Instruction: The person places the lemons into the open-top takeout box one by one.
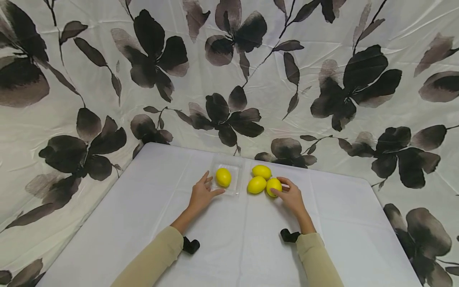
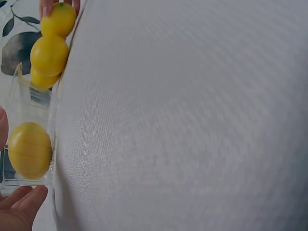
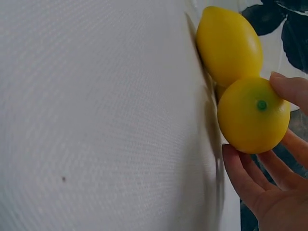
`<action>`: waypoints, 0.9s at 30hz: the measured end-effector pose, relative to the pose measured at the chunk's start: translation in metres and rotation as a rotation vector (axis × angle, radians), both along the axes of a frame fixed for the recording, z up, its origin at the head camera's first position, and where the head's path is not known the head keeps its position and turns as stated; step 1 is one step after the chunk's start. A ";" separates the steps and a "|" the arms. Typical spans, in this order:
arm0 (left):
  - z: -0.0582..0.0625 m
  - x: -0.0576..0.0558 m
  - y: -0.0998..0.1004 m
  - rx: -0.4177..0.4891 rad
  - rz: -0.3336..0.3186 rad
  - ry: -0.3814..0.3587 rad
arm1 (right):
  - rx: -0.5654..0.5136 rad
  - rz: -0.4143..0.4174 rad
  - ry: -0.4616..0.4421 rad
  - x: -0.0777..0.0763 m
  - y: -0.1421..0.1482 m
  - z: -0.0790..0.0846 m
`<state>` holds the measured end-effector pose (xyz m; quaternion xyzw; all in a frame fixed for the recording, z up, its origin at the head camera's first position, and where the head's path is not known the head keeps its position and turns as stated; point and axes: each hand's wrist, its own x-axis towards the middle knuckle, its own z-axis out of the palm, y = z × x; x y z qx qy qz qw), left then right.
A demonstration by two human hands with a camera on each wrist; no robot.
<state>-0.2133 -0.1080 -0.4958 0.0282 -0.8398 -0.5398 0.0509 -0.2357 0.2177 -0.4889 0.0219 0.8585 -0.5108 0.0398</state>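
Count: 4 lemons total, 1 clear container, 1 table. Container sits near the far edge, slightly left of its middle; 1 lemon inside, nothing else in it. Other 3 are outside, bunched just right of the container, also near the far edge: back lemon, front-left lemon, front-right lemon. Left hand: thumb and fingers spread, at the container's left and near sides; can't tell how firm the contact is. Right hand: pinching the front-right lemon, thumb against fingers; can't tell if it's off the cloth.
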 end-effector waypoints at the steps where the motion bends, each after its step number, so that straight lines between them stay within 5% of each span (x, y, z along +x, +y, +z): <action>1: 0.000 0.000 0.000 -0.003 0.000 0.000 | 0.005 0.000 0.004 0.000 0.000 0.000; 15: 0.000 0.000 0.000 -0.019 0.004 0.012 | -0.033 0.027 0.089 -0.010 -0.002 0.018; 27: 0.001 0.000 -0.001 -0.039 0.006 0.016 | -0.067 0.097 0.108 -0.024 -0.044 0.037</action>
